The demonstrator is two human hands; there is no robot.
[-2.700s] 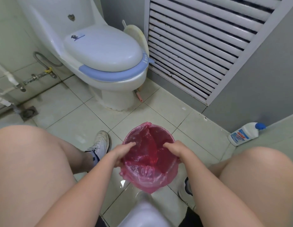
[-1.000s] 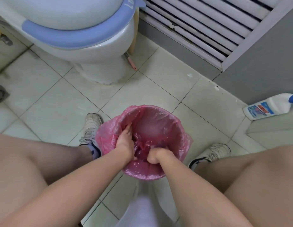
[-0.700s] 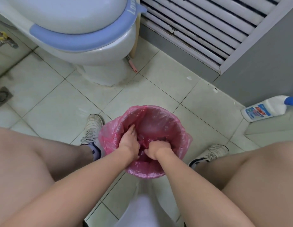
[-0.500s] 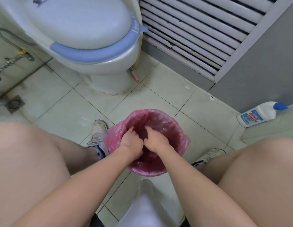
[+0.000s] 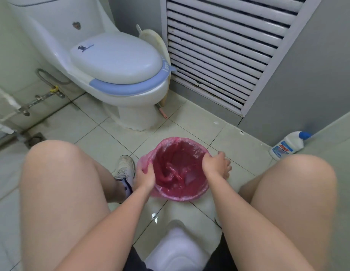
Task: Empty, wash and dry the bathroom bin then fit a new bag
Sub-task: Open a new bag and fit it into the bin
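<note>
The bin [image 5: 180, 194] stands on the floor [image 5: 197, 122] between the knees, lined with a pink bag [image 5: 176, 165]; the left hand [image 5: 145, 178] pinches bag and rim at 9 o'clock; the right hand [image 5: 216, 163] clasps them at 3 o'clock. A bottle [image 5: 287, 146] lies at 2 o'clock.

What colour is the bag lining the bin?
Translucent pink-red bag, best seen in the head view.

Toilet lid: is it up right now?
No, the toilet lid lies shut flat over the blue seat, behind the pink bag both hands are fitting.
</note>
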